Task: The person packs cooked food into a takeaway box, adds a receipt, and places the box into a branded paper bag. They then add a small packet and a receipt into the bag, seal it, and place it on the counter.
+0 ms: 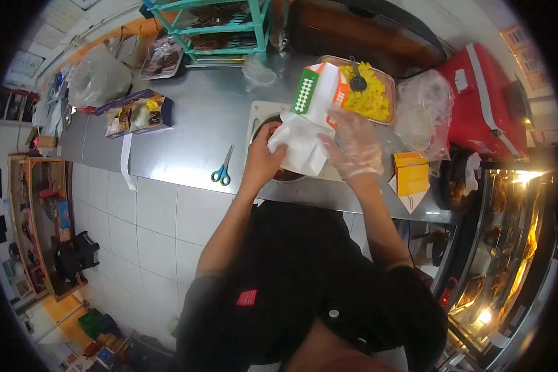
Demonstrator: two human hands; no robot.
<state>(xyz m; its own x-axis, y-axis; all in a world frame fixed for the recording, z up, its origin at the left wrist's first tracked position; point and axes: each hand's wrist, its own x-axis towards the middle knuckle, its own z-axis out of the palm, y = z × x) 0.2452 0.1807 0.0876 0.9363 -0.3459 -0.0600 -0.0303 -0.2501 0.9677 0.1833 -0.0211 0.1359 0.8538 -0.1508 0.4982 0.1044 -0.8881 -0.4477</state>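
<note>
Above the metal counter, a white, green and orange paper carton (320, 90) is tilted between my hands. White paper (299, 149) spreads from its near end; whether it is a liner or part of the carton I cannot tell. Bare, my left hand (265, 155) grips the paper's left edge between thumb and fingers. A clear plastic glove covers my right hand (357, 146), which holds the carton's right side, its fingertips partly hidden. Below them lies a white board (258, 115), and a round metal container (286, 176) is mostly covered by the paper.
Teal-handled scissors (221, 175) lie left. A tray of yellow food (375, 102) holds a black spoon (357, 80). Yellow cartons (411, 175), a red insulated bag (477, 102) and a lit glass food cabinet (499, 248) stand right; a teal rack (217, 28) stands behind.
</note>
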